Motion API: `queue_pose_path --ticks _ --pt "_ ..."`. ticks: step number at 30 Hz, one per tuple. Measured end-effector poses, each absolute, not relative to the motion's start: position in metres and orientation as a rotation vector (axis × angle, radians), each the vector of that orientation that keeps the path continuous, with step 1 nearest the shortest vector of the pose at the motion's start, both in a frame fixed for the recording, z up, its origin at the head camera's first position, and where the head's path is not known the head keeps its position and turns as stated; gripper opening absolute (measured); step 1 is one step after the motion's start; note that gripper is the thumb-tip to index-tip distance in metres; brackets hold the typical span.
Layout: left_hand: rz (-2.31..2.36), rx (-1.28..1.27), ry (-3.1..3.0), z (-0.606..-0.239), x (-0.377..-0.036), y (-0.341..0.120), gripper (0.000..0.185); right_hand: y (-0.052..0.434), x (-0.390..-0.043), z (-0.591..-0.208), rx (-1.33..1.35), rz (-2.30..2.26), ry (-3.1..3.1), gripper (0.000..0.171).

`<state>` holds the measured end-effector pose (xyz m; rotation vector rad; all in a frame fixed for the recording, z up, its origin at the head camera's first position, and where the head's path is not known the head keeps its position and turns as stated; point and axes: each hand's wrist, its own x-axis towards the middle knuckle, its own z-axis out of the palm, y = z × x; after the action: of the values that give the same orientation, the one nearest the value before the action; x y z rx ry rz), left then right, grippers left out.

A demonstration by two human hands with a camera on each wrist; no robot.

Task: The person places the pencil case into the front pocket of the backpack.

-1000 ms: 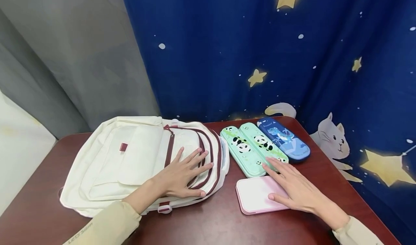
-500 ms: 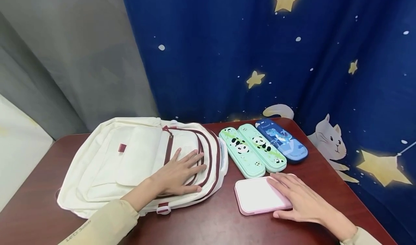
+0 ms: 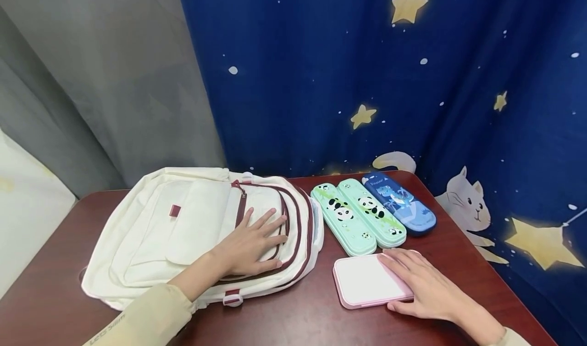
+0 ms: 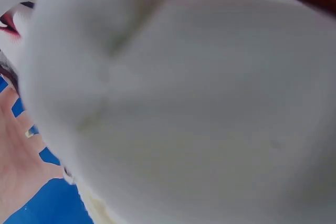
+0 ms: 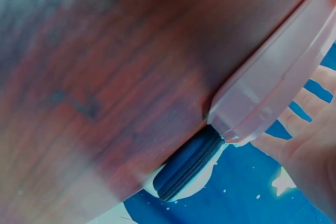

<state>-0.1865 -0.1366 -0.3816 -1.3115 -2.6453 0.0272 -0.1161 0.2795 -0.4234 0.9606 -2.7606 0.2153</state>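
My left hand lies palm down with spread fingers on the front of a white backpack, near its dark red zips. Pale fabric fills most of the left wrist view, with that hand at its left edge. Flat on the table is a white-topped pink case. My right hand rests over the case's right end, fingers extended across its top and thumb at the near edge. From the right wrist, the pink case side shows beside the spread fingers of the hand.
Two mint panda pencil cases lie side by side behind the pink case. A blue dinosaur pencil case adjoins them near the far right table edge. Grey and starry blue curtains hang behind the dark red table.
My right hand has come down from hovering over the pink case onto its right end, shifting slightly right. The left hand stays on the backpack, moved slightly left.
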Motion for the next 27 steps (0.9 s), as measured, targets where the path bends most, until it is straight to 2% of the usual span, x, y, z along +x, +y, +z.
queue_pose_path --ticks 27 --pt "-0.001 -1.125 -2.441 -0.362 -0.166 -0.197 0.073 0.279 -0.114 -0.425 1.014 0.197 -2.688 0.083"
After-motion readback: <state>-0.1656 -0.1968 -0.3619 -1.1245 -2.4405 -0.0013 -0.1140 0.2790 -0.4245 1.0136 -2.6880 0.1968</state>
